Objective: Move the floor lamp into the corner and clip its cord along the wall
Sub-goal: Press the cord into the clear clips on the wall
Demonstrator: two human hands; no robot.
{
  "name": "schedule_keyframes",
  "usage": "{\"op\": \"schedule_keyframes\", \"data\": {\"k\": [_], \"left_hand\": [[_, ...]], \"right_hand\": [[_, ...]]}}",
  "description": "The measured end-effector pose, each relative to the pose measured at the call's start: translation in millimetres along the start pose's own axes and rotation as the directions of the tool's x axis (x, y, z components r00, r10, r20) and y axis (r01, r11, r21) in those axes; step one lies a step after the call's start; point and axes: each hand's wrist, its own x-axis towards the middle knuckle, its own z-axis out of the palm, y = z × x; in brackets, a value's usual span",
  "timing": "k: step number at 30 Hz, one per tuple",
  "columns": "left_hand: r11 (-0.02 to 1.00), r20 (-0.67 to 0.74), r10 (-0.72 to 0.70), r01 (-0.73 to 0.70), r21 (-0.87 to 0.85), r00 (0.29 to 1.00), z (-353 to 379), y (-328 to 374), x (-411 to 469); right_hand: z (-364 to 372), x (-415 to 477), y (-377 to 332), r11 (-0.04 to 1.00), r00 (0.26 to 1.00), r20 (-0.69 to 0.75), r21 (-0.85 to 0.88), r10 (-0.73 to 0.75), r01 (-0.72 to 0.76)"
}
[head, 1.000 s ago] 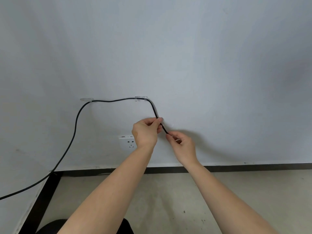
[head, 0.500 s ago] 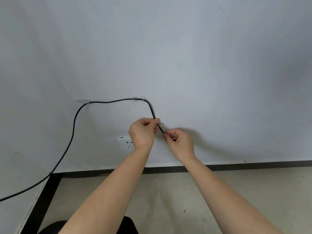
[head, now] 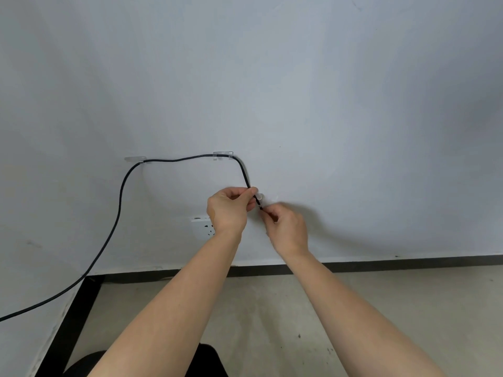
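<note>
A black lamp cord (head: 119, 202) comes in from the lower left, climbs the white wall and runs through two clear clips: one at the left (head: 135, 159), one at the middle (head: 223, 154). From there it bends down to a third clear clip (head: 260, 197) between my hands. My left hand (head: 228, 210) pinches the cord just above that clip. My right hand (head: 285, 227) pinches the cord just below it. The cord's end is hidden behind my right hand. The floor lamp is out of view.
A white wall socket (head: 202, 228) sits low on the wall, partly behind my left wrist. A black skirting strip (head: 408, 261) runs along the wall's foot and turns at the left corner (head: 89, 284). Below lies a beige floor (head: 272, 308).
Both hands have moved slightly closer together on the cord, and the third clear clip has come into sight between them. The clipped part of the cord has not moved.
</note>
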Motion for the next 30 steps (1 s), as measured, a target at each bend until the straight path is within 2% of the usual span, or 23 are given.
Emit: {"op": "schedule_keyframes", "data": {"k": [5,9,13,16,19,21,24,25,27,30], "left_hand": [[1.0,0.034,-0.009,0.008,0.023,0.999,-3,4,2],[0.997,0.082,0.019,-0.025,0.07,0.996,-8,9,2],[0.951,0.062,0.193,-0.202,0.233,0.979,-24,13,-3],[0.807,0.144,0.379,-0.402,0.433,0.914,-47,17,-2],[0.748,0.263,0.377,-0.459,0.48,0.888,-57,17,3],[0.756,0.286,0.342,-0.443,0.481,0.895,-59,18,6],[0.736,0.346,0.325,-0.465,0.493,0.88,-63,19,5],[0.709,0.379,0.327,-0.49,0.507,0.866,-66,18,4],[0.606,0.448,0.347,-0.562,0.564,0.824,-74,11,1],[0.359,0.515,0.356,-0.623,0.695,0.78,-90,-10,-3]], "right_hand": [[12,-4,-4,0.991,0.994,-0.027,0.074,0.11,-0.108],[11,-3,-3,0.989,0.994,-0.013,0.11,0.106,-0.104],[12,-3,-6,0.987,0.994,0.006,0.114,0.113,-0.113],[20,-4,-13,0.974,0.986,-0.021,0.159,0.168,-0.163],[28,-6,-22,0.938,0.962,-0.066,0.248,0.265,-0.242],[31,-6,-25,0.91,0.957,-0.017,0.318,0.288,-0.268],[28,-6,-30,0.821,0.945,0.142,0.467,0.296,-0.328],[25,-5,-30,0.801,0.937,0.186,0.487,0.295,-0.348],[18,-6,-24,0.85,0.942,0.23,0.417,0.244,-0.322],[5,-13,-6,0.952,0.913,0.348,0.135,0.214,-0.274]]}}
